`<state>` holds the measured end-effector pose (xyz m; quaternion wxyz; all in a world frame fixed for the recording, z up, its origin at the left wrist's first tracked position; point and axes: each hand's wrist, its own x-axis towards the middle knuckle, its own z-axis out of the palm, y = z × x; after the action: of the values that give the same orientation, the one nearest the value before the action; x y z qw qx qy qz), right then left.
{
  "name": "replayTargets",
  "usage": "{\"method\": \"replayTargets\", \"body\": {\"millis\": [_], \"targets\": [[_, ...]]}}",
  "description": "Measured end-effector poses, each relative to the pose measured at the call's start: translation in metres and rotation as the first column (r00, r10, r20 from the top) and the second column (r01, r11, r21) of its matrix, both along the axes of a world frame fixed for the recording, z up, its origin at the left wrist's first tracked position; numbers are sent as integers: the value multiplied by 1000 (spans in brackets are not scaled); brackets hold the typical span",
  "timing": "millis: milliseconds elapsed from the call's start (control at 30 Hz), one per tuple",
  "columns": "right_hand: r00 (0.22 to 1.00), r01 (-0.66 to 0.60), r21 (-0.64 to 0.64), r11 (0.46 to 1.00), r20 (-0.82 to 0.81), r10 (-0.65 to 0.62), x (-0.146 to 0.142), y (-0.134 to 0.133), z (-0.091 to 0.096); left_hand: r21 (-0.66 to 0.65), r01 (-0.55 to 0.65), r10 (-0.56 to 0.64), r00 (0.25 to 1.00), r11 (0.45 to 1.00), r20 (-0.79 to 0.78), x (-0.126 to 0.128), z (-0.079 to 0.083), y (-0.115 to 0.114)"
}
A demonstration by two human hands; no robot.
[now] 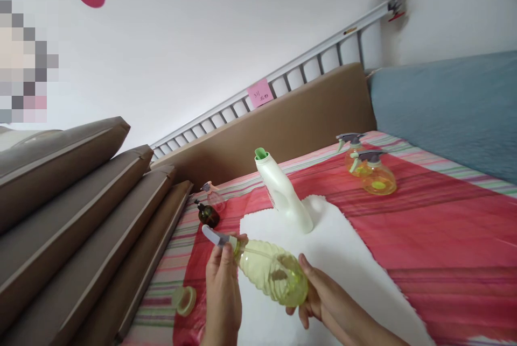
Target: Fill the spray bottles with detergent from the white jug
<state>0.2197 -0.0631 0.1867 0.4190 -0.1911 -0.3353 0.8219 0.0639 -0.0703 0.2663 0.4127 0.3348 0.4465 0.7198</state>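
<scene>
A yellow translucent spray bottle (270, 270) with a ribbed body and a grey-white spray head lies tilted between my two hands. My left hand (224, 276) is closed around its neck, just under the head. At the other end, my right hand (319, 292) grips the rounded base. Beneath them is a white cloth (347, 249) on a red covering. Just beyond the spray bottle, a white bottle (285, 190) with a handle stands on the cloth, its green spout uncapped. A greenish round cap (184, 301) rests left of my left hand.
Two orange spray bottles (378, 179) stand at the right rear. At the left rear are a dark pump bottle (208, 216) and a clear pinkish spray bottle (216, 199). Brown padded panels (81, 238) rise at left; a brown board (307, 106) and a radiator (311, 69) line the back.
</scene>
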Motion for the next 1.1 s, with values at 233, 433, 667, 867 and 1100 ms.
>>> {"method": "replayTargets", "body": {"millis": [233, 433, 667, 867, 1100], "targets": [[998, -12, 71, 997, -60, 17, 6, -1, 2, -11, -60, 60, 997, 998, -50, 2, -8, 2], [979, -192, 79, 978, -48, 196, 7, 0, -4, 13, 3, -4, 1000, 1000, 25, -1, -2, 4], [975, -145, 23, 989, -168, 147, 2, -3, 3, 19, 32, -33, 998, 999, 56, -1, -6, 0], [962, -186, 37, 982, -195, 190, 6, 1, -3, 64, 101, -102, 995, 993, 20, 2, -2, 0], [988, -127, -81, 989, -97, 119, 0, 1, 1, 64, 122, -123, 992, 990, 16, 2, -8, 1]]}}
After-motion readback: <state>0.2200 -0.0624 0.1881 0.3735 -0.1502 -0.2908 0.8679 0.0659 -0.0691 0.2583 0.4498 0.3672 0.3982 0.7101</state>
